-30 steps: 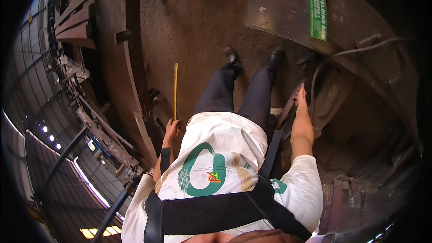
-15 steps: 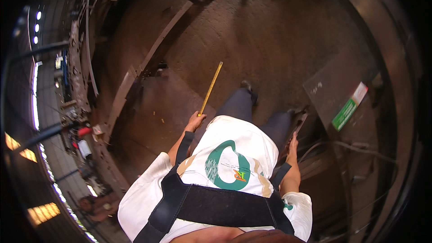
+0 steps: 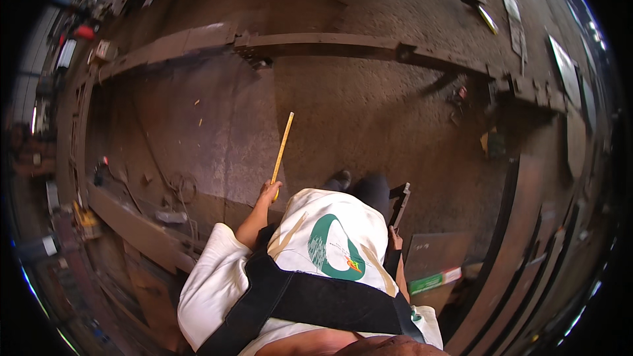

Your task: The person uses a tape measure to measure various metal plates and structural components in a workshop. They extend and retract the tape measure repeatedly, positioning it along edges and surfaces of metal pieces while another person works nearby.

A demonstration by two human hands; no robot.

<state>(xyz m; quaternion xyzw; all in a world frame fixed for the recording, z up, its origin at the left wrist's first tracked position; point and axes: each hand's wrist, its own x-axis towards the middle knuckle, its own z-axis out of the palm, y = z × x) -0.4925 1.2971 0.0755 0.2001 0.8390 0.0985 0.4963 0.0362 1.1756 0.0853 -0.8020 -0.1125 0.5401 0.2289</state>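
My left hand is closed around a tape measure. Its yellow blade sticks out forward over the floor, slanting slightly right, and the case is mostly hidden in my palm. At my right side, my right hand grips a narrow dark metal bar with an angled end, pointing forward beside my leg. The bar's exact kind cannot be made out. Both hands are apart from the steel around me.
A long steel beam crosses the floor ahead. A flat metal sheet lies at the left. Near my right side, a green-and-white box rests by a dark plate. Long steel bars lie farther right; a cable coils at left.
My body and view have turned to the right, so the beam now crosses ahead and the green-and-white box sits lower. Both hands keep their holds on the tape measure and the metal bar.
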